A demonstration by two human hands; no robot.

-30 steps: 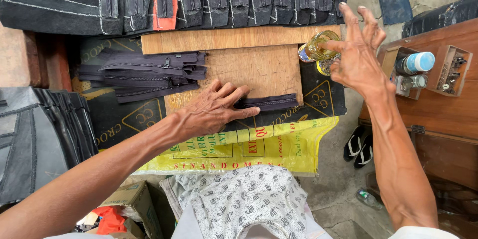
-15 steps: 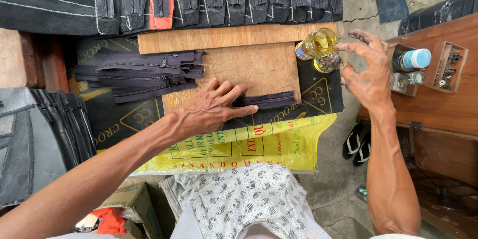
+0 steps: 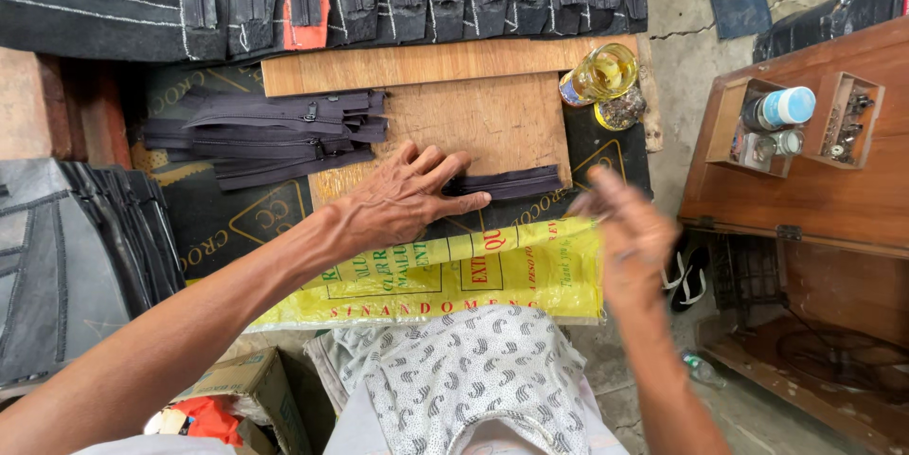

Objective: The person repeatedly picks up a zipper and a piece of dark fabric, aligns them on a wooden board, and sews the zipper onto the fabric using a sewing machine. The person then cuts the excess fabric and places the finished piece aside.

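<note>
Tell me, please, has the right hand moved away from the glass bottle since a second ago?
Yes. The right hand has drawn back toward the person, from beside the glass bottle to over the yellow sack; it is motion-blurred.

Two hands in shot, one wooden board, one glass bottle of yellow liquid, one yellow printed sack, one blue-capped bottle there.

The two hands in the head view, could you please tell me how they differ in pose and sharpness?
The left hand lies flat, fingers spread, pressing a dark zipper strip on the wooden board; the right hand is raised off the board. The left hand is sharp; the right hand is motion-blurred. Both are bare.
</note>
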